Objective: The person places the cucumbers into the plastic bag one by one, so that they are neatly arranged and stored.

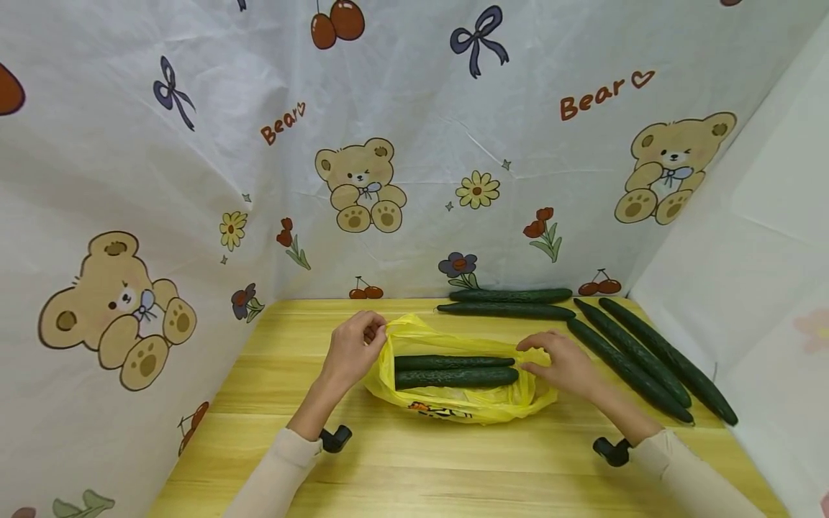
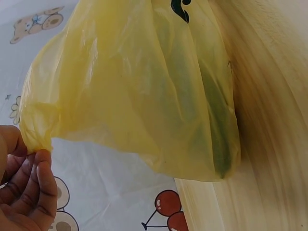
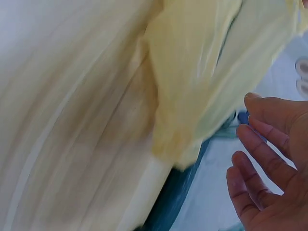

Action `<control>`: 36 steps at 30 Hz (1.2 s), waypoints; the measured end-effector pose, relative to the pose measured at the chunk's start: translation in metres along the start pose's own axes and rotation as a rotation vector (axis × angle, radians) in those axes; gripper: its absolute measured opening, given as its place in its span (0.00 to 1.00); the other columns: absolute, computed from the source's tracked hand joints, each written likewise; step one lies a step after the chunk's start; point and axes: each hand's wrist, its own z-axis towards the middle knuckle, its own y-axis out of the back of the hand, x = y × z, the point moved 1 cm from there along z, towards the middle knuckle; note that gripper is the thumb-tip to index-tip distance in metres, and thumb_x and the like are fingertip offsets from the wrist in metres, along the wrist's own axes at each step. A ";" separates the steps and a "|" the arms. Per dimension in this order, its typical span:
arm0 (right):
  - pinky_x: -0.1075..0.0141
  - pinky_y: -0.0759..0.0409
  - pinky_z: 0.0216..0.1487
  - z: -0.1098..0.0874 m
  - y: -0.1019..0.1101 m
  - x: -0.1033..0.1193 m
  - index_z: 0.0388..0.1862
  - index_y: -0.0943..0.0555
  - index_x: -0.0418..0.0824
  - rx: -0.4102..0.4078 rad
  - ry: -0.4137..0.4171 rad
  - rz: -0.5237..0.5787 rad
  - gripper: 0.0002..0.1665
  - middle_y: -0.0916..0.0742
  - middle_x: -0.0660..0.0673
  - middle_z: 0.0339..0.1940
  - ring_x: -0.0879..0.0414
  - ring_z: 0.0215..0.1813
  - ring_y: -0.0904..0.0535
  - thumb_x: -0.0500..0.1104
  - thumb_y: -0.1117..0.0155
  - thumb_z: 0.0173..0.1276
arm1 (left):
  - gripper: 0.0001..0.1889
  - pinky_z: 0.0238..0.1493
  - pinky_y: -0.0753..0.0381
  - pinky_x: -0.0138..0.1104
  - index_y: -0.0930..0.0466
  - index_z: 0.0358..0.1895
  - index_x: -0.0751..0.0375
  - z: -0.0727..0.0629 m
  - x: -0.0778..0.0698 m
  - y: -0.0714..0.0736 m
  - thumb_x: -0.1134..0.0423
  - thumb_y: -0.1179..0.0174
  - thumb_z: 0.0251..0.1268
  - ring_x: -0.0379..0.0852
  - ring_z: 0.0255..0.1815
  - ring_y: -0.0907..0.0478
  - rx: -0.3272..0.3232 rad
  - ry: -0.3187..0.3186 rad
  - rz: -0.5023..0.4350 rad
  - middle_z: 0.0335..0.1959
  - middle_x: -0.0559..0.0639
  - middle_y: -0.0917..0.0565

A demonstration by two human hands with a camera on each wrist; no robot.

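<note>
A yellow plastic bag (image 1: 479,412) lies on the table with its mouth spread, and two dark green cucumbers (image 1: 456,378) show inside it, side by side. At the bag's left end, my left hand (image 1: 352,349) pinches the rim between thumb and fingers. In the left wrist view that corner of the bag (image 2: 110,96) is drawn up, and a cucumber shows through the thin plastic. My right hand (image 1: 562,365) is by the bag's right end. In the right wrist view its fingers (image 3: 262,151) are spread and loosely bent, apart from the plastic, holding nothing.
Two cucumbers (image 1: 508,311) lie along the back edge of the wooden table (image 1: 414,467). Three more cucumbers (image 1: 631,352) slant down the right side, behind and beside my right forearm. White bear-printed cloth (image 1: 414,108) walls in the back and sides.
</note>
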 end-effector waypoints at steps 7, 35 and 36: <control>0.46 0.12 0.50 -0.022 0.026 -0.035 0.60 0.13 0.40 0.016 -0.130 -0.020 0.20 0.08 0.39 0.56 0.40 0.53 0.12 0.45 0.24 0.72 | 0.04 0.34 0.17 0.29 0.12 0.43 0.56 -0.002 0.002 -0.002 0.65 0.36 0.76 0.34 0.31 0.20 -0.002 0.001 0.002 0.33 0.43 0.14; 0.36 0.16 0.46 -0.119 0.056 -0.131 0.66 0.21 0.27 0.023 -0.392 -0.126 0.31 0.13 0.22 0.57 0.27 0.52 0.15 0.47 0.26 0.74 | 0.04 0.34 0.16 0.29 0.12 0.43 0.56 0.000 0.003 -0.006 0.65 0.36 0.76 0.34 0.31 0.19 0.004 -0.004 -0.017 0.33 0.43 0.14; 0.36 0.16 0.46 -0.119 0.055 -0.132 0.66 0.20 0.27 0.029 -0.393 -0.134 0.31 0.13 0.22 0.55 0.27 0.51 0.15 0.46 0.25 0.73 | 0.04 0.35 0.16 0.30 0.12 0.43 0.56 0.000 0.004 -0.006 0.65 0.36 0.76 0.34 0.31 0.19 0.005 -0.005 -0.015 0.33 0.43 0.14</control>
